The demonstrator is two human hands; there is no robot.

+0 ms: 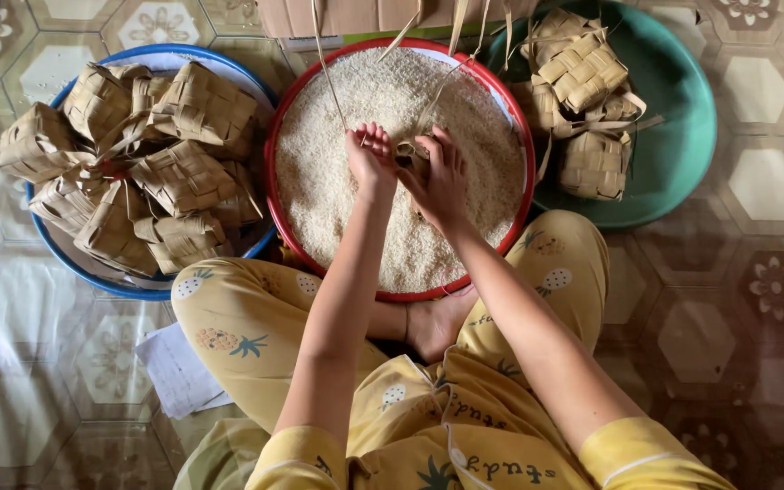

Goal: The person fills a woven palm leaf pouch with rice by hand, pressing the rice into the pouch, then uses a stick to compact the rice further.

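A red-rimmed round basin (pixel 273 195) full of white raw rice (pixel 338 191) sits in front of my crossed legs. Both hands work over the rice. My right hand (pixel 441 180) grips a small woven palm-leaf pouch (pixel 413 154), mostly hidden by the fingers. My left hand (pixel 371 156) is cupped beside the pouch's mouth with grains of rice in its fingers. Long leaf strips (pixel 328 63) trail up from the pouch toward the top of the view.
A blue basin (pixel 74 263) at the left holds several woven leaf pouches (pixel 183 177). A green basin (pixel 678 127) at the right holds several more pouches (pixel 583 73). A cardboard box edge (pixel 356 16) lies behind the rice. White paper (pixel 174 372) lies on the patterned tile floor by my left knee.
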